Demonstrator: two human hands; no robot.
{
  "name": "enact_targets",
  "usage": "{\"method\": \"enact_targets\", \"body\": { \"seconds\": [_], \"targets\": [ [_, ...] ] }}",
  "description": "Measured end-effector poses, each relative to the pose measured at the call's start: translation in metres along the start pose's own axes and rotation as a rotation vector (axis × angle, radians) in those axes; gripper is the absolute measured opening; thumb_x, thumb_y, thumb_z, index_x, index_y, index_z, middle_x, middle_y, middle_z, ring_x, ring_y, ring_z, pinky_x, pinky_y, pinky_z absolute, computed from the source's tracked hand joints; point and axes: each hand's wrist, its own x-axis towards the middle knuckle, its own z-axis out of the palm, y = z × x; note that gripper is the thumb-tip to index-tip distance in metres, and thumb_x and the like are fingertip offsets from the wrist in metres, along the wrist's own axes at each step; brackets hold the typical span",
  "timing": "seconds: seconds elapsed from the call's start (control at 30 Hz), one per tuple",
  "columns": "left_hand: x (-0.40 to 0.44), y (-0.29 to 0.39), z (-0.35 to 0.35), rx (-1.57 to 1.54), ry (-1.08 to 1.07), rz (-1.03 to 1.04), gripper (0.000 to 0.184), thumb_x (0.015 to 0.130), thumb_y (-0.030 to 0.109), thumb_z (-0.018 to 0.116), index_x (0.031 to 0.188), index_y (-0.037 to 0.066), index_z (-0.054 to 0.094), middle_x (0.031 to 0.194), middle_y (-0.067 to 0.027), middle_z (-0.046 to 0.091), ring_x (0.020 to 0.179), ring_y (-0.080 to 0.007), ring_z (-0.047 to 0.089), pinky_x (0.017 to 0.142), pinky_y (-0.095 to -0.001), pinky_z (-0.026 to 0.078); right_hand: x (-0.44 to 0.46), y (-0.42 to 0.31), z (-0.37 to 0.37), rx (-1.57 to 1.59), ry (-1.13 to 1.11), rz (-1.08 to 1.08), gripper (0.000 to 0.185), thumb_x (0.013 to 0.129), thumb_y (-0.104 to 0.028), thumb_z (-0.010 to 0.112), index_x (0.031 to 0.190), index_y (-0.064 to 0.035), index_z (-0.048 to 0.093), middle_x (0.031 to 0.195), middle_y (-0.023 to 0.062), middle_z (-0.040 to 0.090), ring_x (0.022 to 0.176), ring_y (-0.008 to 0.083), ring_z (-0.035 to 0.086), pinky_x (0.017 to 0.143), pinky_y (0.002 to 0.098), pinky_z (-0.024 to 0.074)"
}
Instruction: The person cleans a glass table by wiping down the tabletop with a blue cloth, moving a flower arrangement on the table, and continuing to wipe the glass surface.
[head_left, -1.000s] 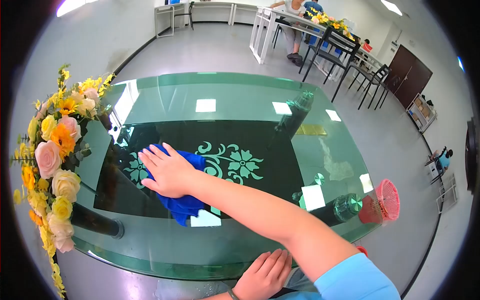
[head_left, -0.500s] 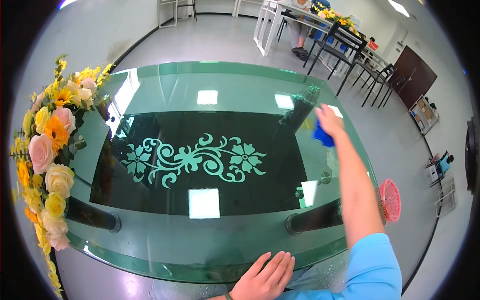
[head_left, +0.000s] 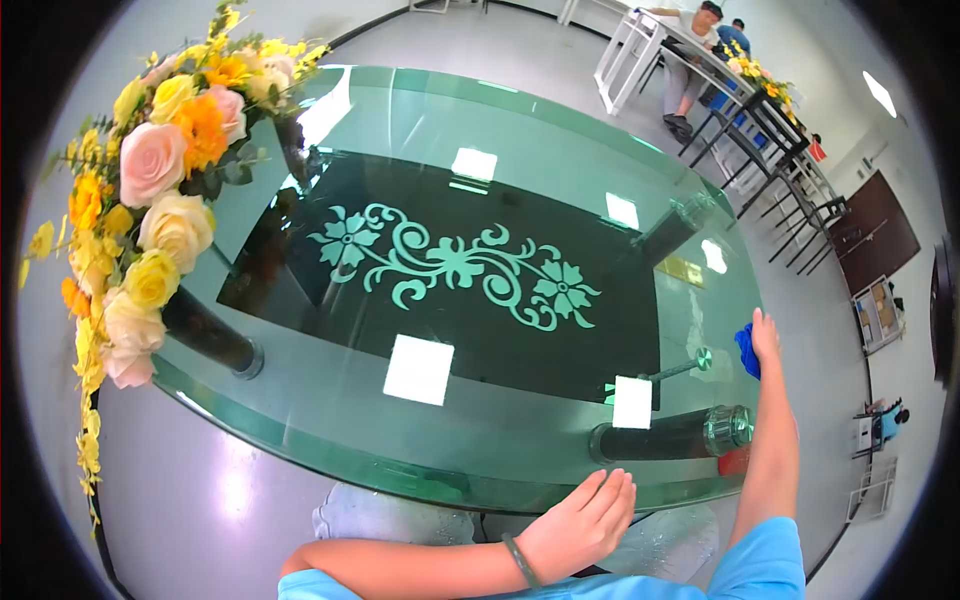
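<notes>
Your left hand (head_left: 578, 520) is stretched out at the near edge of the glass-topped desk (head_left: 500, 430), fingers straight and together, gripping nothing. Your right hand (head_left: 767, 338) has the blue cloth (head_left: 746, 352) against it at the desk's right edge, its grip too hidden to tell; farther off, a person (head_left: 692, 28) sits.

Left arm: bent, forearm lying low across the near side, roughly level. Left hand (head_left: 580, 525) at near centre, back up, fingers straight and together, pointing far and right. Right arm: extended away along the right side, forearm steep. Right hand (head_left: 767, 338) at far right of the left one, edge-on, fingertips pointing far; grip unclear.
</notes>
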Motion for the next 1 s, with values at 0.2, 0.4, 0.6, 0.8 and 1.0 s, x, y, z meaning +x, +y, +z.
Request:
{"method": "enact_targets", "body": {
  "seconds": [0.2,0.4,0.6,0.8,1.0],
  "targets": [
    [-0.001,0.001,0.003,0.027,0.013,0.009,0.038,0.082,0.015,0.055,0.113,-0.004,0.063,0.118,-0.0153,0.062,0.116,-0.0268,0.056,0.100,-0.0391,0.044,-0.051,-0.183,-0.019,0.032,0.112,-0.433,0.067,0.096,-0.053,0.028,0.144,-0.0073,0.035,0.148,0.0135,0.038,0.137,0.0313,0.034,0.108,0.0575,0.0284],
    [-0.002,0.004,0.011,0.032,0.033,0.009,0.037,0.081,0.016,0.054,0.111,-0.005,0.064,0.117,-0.0171,0.061,0.115,-0.0296,0.056,0.099,-0.0395,0.045,-0.170,-0.384,-0.052,0.309,0.154,-0.950,0.061,0.094,-0.048,0.039,0.138,-0.0058,0.039,0.140,0.0219,0.045,0.133,0.0335,0.039,0.109,0.0487,0.0298],
    [-0.003,0.007,0.017,-0.040,0.045,-0.013,0.034,0.076,0.016,0.057,0.102,-0.003,0.066,0.111,-0.0157,0.063,0.112,-0.0300,0.056,0.101,-0.0403,0.044,-0.368,-0.511,-0.079,0.535,0.214,-1.742,0.052,0.088,-0.033,0.053,0.126,0.0025,0.050,0.127,0.0213,0.053,0.120,0.0375,0.048,0.103,0.0466,0.0370],
    [-0.012,0.011,0.048,-0.234,0.145,0.015,0.034,0.075,0.017,0.055,0.102,0.001,0.068,0.109,-0.0118,0.065,0.113,-0.0266,0.057,0.105,-0.0422,0.040,-0.516,-0.488,-0.087,0.745,-0.210,-2.235,0.056,0.098,-0.035,0.040,0.140,0.0025,0.039,0.144,0.0225,0.042,0.138,0.0353,0.034,0.116,0.0450,0.0221],
    [-0.012,0.010,0.038,-0.169,-0.131,-0.009,0.040,0.077,0.015,0.054,0.112,0.000,0.065,0.118,-0.0131,0.062,0.119,-0.0255,0.054,0.106,-0.0389,0.039,-0.373,-0.522,-0.073,0.637,0.252,-1.676,0.051,0.089,-0.025,0.051,0.129,0.0061,0.049,0.135,0.0262,0.049,0.129,0.0379,0.044,0.108,0.0453,0.0342]
  ]
}}
